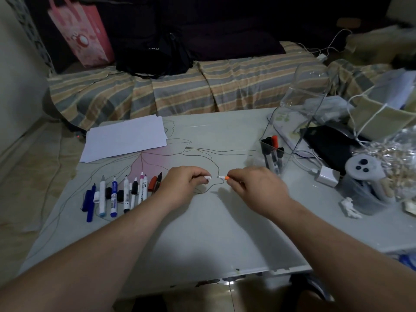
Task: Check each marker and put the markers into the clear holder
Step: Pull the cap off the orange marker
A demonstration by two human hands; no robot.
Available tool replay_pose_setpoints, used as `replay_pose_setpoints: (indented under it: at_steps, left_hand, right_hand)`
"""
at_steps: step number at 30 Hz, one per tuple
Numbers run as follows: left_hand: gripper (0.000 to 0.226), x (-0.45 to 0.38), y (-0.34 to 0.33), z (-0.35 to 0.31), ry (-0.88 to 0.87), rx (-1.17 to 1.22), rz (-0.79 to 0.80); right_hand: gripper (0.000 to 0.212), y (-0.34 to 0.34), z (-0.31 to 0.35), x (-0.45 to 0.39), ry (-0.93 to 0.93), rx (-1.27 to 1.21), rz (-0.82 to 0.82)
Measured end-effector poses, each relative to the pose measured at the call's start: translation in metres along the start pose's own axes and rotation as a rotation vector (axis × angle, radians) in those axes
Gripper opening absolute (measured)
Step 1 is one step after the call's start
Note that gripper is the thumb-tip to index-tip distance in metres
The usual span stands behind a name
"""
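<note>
- Left hand (183, 184) closed on a white piece (208, 177), probably a cap; only the end shows past the fingertips.
- Right hand (254, 185) pinching a marker (223, 177) with an orange band and a bare tip pointing left at the white piece; small gap between the two.
- Both hands low over the middle of the worktop (202, 233).
- Row of markers (121, 194) lying left of the left hand, mixed blue, black, white, pink and red; some caps loose beside them.
- Clear holder (273, 154) upright at right of the worktop, near the right hand, with a few markers standing in it, black and red caps up.
- Stack of white paper (126, 137) at far left of the worktop.
- White charger (326, 176) and clutter right of the holder.
- Striped bed (191, 88) behind.
</note>
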State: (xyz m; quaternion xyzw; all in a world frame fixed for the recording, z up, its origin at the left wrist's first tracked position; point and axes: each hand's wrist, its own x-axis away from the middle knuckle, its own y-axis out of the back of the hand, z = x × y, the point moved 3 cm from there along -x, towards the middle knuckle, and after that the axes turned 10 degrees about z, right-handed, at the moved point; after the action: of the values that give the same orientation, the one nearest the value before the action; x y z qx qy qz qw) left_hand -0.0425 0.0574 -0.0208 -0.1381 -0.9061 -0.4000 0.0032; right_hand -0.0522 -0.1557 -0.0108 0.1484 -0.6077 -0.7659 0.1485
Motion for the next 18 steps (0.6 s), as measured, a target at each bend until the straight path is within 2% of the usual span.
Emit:
replay_pose_setpoints:
  at_steps: [3, 8, 14, 18]
  left_hand:
    - [0.014, 0.003, -0.001, -0.007, 0.000, -0.019, 0.009]
    - [0.015, 0.007, -0.002, -0.020, -0.057, -0.017, 0.004]
    - [0.020, 0.010, -0.001, -0.034, -0.231, -0.277, -0.035]
    - [0.021, 0.013, -0.005, -0.045, -0.276, -0.335, -0.055]
  right_hand:
    - [0.028, 0.004, 0.003, 0.001, 0.023, 0.019, -0.058]
    - [0.031, 0.006, 0.005, 0.003, 0.033, 0.055, -0.060]
    - [0.034, 0.010, 0.012, 0.004, 0.069, 0.116, -0.093]
    - [0.036, 0.016, 0.020, 0.006, 0.081, 0.136, -0.118]
